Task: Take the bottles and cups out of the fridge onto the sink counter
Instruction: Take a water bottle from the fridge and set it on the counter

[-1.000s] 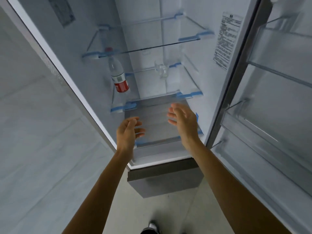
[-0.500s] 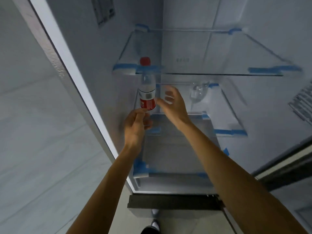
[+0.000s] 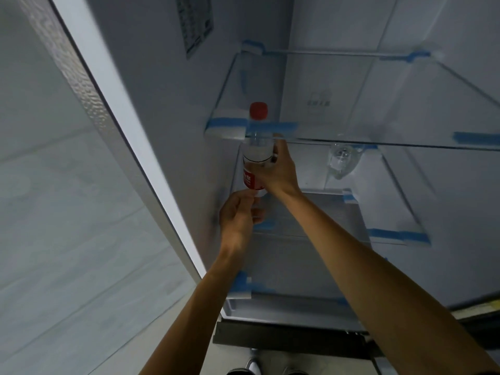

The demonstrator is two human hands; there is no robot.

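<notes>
A clear plastic bottle [image 3: 257, 152] with a red cap and red label stands at the left of the fridge's middle glass shelf [image 3: 389, 212]. My right hand [image 3: 278, 171] grips the bottle around its middle. Just below it, my left hand [image 3: 239, 216] has curled fingers touching the bottle's base. A clear glass cup [image 3: 341, 159] sits farther back on the same shelf, to the right of the bottle.
The upper glass shelf [image 3: 378, 109] with blue tape at its corners hangs just above the bottle's shoulder. The fridge's left wall [image 3: 167, 104] is close beside the bottle. A drawer cover [image 3: 305, 226] lies under the shelf. Tiled wall runs at the left.
My right hand has closed around the bottle's middle and my left hand has risen to its base. The camera moved closer to the shelves.
</notes>
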